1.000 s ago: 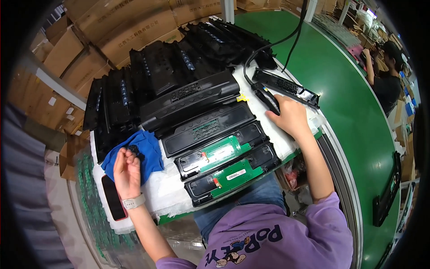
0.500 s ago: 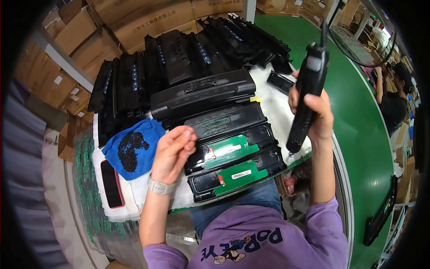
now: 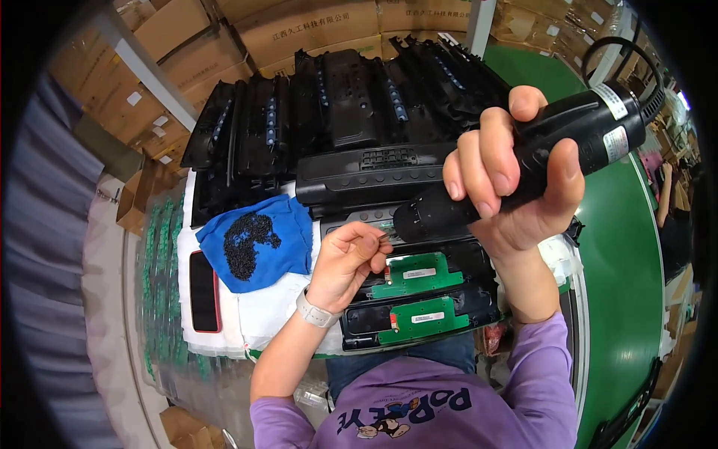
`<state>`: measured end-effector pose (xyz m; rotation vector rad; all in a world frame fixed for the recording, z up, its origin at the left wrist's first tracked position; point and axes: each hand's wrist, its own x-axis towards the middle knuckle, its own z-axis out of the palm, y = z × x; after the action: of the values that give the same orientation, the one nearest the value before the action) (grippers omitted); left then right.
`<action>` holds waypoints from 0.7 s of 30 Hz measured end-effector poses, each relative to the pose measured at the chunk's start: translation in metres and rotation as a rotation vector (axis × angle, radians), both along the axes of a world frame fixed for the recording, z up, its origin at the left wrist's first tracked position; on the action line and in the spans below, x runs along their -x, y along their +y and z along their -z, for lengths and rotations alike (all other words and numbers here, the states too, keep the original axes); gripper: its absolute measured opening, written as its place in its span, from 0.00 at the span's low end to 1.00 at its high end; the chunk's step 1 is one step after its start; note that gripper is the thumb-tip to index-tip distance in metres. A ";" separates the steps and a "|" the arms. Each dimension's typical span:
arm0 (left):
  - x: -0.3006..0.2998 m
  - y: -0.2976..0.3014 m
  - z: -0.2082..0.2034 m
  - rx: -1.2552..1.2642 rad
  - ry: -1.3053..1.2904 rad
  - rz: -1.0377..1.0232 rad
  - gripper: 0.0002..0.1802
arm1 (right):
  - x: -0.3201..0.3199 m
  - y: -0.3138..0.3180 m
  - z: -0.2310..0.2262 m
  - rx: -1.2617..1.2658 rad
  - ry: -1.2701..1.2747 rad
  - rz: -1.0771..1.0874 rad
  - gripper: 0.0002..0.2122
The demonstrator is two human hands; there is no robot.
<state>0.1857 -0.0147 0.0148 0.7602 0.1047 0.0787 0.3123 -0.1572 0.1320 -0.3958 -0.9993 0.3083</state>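
My right hand grips a black corded electric screwdriver, tilted with its nose toward my left hand. The left fingertips are pinched together right beside the tool's tip. Whatever they hold is too small to make out. Below my hands lie two open black plastic housings, each with a green circuit board inside. Another black housing behind them is partly covered by the screwdriver. Left of my left hand, a heap of tiny black screws rests on a blue cloth.
A red-edged phone lies on the white table cover. Along the back, several black plastic shells stand close together before stacked cardboard boxes. Green floor runs along the right, with another person beyond.
The screwdriver has swung from upright at the right to lying across toward the left, its nose now at my left fingertips. My left hand has shifted right. The whole view has turned slightly.
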 end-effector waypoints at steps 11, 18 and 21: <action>-0.001 0.003 0.008 0.085 -0.028 -0.036 0.09 | -0.004 0.005 0.008 0.091 -0.028 -0.052 0.20; 0.001 0.001 0.008 0.007 -0.062 -0.045 0.09 | 0.002 0.004 0.014 0.105 -0.068 -0.067 0.20; 0.001 0.002 0.007 -0.095 -0.042 -0.081 0.09 | 0.006 0.003 0.013 0.157 -0.087 -0.028 0.20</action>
<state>0.1843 -0.0124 0.0079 0.8491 0.0922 0.1781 0.3063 -0.1545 0.1191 -0.5416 -1.0699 0.3984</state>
